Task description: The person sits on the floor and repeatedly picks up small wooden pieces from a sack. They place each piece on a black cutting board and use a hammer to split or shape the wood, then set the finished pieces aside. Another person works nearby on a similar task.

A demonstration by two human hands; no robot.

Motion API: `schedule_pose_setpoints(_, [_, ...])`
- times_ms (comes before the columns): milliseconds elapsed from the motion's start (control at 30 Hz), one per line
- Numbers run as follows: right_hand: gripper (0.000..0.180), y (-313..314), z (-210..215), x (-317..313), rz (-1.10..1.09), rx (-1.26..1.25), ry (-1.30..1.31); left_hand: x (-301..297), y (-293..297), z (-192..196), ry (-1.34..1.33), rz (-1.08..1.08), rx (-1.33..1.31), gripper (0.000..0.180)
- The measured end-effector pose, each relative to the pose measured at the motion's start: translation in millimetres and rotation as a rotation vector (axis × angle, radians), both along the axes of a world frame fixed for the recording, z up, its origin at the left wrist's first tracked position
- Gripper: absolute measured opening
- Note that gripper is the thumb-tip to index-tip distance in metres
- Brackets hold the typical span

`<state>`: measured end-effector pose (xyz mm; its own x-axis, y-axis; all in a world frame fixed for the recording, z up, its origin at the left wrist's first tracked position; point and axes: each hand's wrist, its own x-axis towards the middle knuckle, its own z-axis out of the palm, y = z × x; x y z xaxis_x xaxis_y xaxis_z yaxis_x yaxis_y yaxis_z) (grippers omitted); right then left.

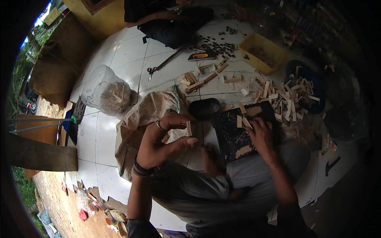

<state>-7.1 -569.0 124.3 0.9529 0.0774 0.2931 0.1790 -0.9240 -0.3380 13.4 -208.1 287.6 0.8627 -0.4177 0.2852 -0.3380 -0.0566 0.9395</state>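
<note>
My left hand (158,144) is raised over my lap, pinching a small wooden piece (189,128) upright between thumb and forefinger. My right hand (260,137) rests low over a black, worn board (226,139) lying across my leg. Its thumb and forefinger close on the lower end of a flat wooden piece (246,121). Two more pale wooden pieces (239,121) lie on the board beside it. Just beyond the board's far left corner is a small dark oval dish (204,106); its contents are unclear.
Loose wooden pieces (291,101) heap at the right, spilling over a dark blue basin (326,89). Behind stands a yellow tub (260,53). A cloth sack (139,115), a filled clear bag (106,91) and scissors (151,71) lie leftward. Another person (170,23) sits opposite; a hammer (332,166) lies right.
</note>
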Motion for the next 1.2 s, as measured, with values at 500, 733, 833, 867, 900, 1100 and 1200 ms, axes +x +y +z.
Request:
schedule_pose_setpoints(500, [0.031, -3.3, -2.0, -3.6, 0.010, 0.081, -0.008, -16.7, -112.8, -110.7, 0.445, 0.018, -0.002, 0.037])
schedule_pose_setpoints(733, [0.025, 3.7, -2.5, 2.8, -0.048, 0.079, -0.101, -14.4, -117.2, -120.5, 0.482, 0.131, 0.063, 0.041])
schedule_pose_setpoints(833, [0.023, 5.9, -2.7, 6.1, -0.133, 0.119, -0.029, -14.3, -116.3, -121.6, 0.441, 0.142, 0.038, 0.042])
schedule_pose_setpoints(867, [0.023, 5.7, -2.8, 7.7, -0.165, 0.143, 0.013, -14.1, -116.3, -122.5, 0.414, 0.155, 0.031, 0.042])
schedule_pose_setpoints(900, [0.024, 5.4, -2.8, 9.4, -0.179, 0.160, -0.032, -13.8, -116.0, -123.4, 0.424, 0.164, 0.019, 0.042])
schedule_pose_setpoints(1100, [0.028, 2.3, 2.8, 21.7, -0.228, 0.177, -0.053, -14.0, -113.9, -124.4, 0.290, 0.275, 0.120, 0.039])
schedule_pose_setpoints(1200, [0.028, 6.7, 7.5, 25.4, -0.234, 0.131, -0.116, -16.4, -113.2, -120.8, 0.337, 0.290, 0.104, 0.037])
